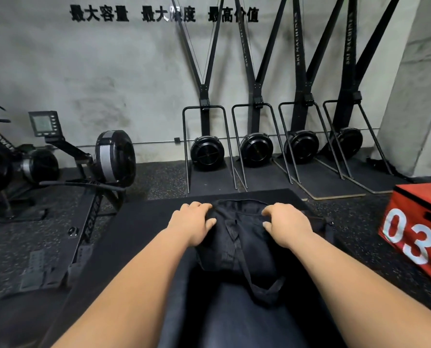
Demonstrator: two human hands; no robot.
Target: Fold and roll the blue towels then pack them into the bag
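Note:
A black fabric bag (242,237) lies on a dark mat in front of me, its mouth at the far end and a long strap (257,285) trailing toward me. My left hand (196,221) grips the bag's left upper edge with curled fingers. My right hand (286,221) grips the right upper edge the same way. No blue towel shows anywhere; the bag's inside is hidden.
A red plyo box (420,232) marked 03 stands at the right. A rowing machine (88,167) sits at the left. Several ski machines (257,146) line the back wall. The dark mat (139,222) lies on speckled rubber floor (355,227).

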